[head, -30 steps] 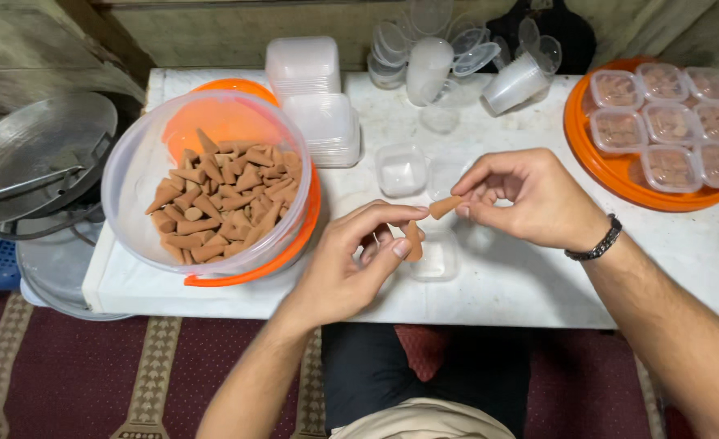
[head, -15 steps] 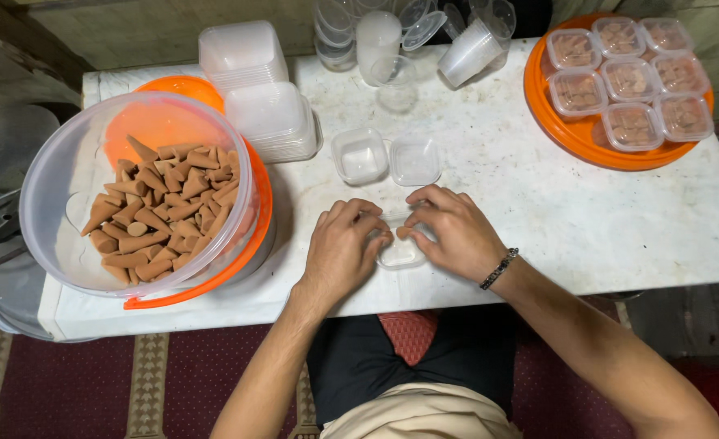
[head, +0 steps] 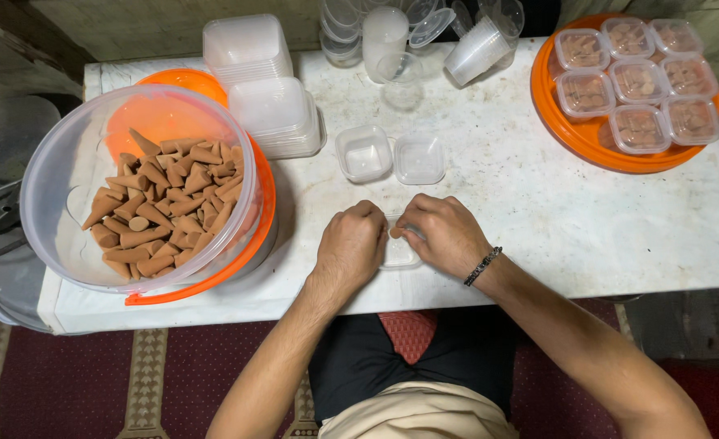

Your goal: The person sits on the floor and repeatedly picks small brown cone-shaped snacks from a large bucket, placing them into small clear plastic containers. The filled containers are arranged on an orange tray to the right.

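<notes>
Both hands, the left hand (head: 350, 244) and the right hand (head: 441, 234), close fingers-down over a small clear container (head: 398, 254) lying between them on the white table (head: 538, 203), equally near.

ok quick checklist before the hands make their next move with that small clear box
1. Both hands on the small clear box: ok, left hand and right hand cover it.
2. Box contents visible: cannot tell, hands hide it.
3. Cone supply: ok, the big clear tub holds many brown cones.
4. Spare box and lid nearby: ok, spare box sits just behind the hands.
5. Room on orange tray: ok, front edge bare.
</notes>
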